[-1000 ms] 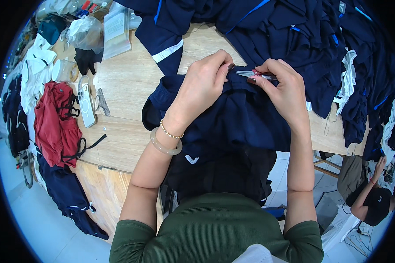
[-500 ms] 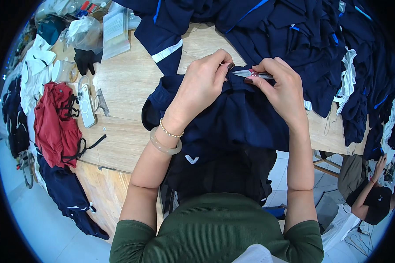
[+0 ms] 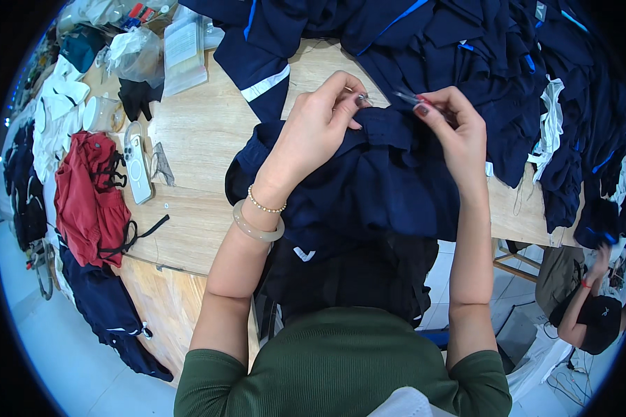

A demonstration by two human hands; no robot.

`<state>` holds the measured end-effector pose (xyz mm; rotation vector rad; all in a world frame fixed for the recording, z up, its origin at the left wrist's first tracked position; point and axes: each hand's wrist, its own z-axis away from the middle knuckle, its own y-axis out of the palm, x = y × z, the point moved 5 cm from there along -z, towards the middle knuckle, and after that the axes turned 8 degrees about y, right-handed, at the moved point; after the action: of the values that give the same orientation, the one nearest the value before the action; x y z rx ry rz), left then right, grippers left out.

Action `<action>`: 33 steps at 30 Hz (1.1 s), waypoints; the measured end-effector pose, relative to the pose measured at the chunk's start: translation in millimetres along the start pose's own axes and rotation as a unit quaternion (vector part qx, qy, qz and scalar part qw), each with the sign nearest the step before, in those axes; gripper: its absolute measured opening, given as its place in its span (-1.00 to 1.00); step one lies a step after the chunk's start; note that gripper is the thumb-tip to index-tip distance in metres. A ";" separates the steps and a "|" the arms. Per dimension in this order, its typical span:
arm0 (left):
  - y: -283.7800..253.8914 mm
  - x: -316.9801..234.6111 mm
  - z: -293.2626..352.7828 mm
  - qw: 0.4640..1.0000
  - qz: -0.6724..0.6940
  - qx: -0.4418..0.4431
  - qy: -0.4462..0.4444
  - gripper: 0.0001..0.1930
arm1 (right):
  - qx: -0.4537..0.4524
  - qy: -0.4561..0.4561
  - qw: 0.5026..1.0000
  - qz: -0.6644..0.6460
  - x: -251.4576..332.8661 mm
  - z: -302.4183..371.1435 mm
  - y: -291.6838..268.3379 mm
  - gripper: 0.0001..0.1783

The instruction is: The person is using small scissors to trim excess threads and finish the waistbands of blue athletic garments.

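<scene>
A navy blue garment (image 3: 368, 184) lies gathered over the table's near edge and my lap. My left hand (image 3: 327, 111), wearing a beaded bracelet and a bangle, is closed in a pinch just above the garment's top edge. Whatever sits between its fingertips is too small to make out. In my right hand (image 3: 459, 125) is a pair of thread snips (image 3: 419, 99) with red on the handle. Their blades point left, toward my left fingertips, and are apart from the cloth in my left hand's reach.
More navy garments (image 3: 466, 62) are heaped across the far and right side of the wooden table (image 3: 188, 229). To the left lie a phone (image 3: 138, 170), a red garment (image 3: 90, 198), white cloth and plastic bags (image 3: 133, 55). A co-worker (image 3: 591, 316) is at the lower right.
My right hand has drawn back to the right and slightly up with the snips, away from the garment's edge. My left hand has shifted a little left and up.
</scene>
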<state>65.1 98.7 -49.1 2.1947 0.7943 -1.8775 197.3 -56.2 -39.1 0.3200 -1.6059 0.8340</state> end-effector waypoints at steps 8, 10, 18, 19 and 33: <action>1.4 8.6 -3.1 0.996 -0.066 0.040 0.046 -0.90 | 0.000 0.039 0.999 -0.028 -12.4 3.5 -4.0 -0.81; 0.5 12.1 -4.3 0.997 -0.068 0.032 0.029 -0.90 | 0.007 0.039 0.999 -0.016 -13.3 3.7 -2.4 -0.80; -0.3 15.1 -7.6 0.999 0.024 0.002 -0.042 -0.87 | 0.008 0.022 0.999 0.032 -9.9 1.8 0.9 -0.72; -0.1 16.0 -7.8 0.998 0.030 0.005 -0.046 -0.80 | 0.014 0.032 0.999 0.028 -12.3 1.4 2.0 -0.71; 4.8 16.8 -11.7 0.997 -0.063 0.047 0.005 -0.89 | 0.016 0.018 0.999 0.021 -11.5 3.6 2.5 -0.74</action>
<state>78.9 104.7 -63.8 2.2612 0.8827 -2.0030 195.6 -59.7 -50.8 0.2926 -1.5718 0.8930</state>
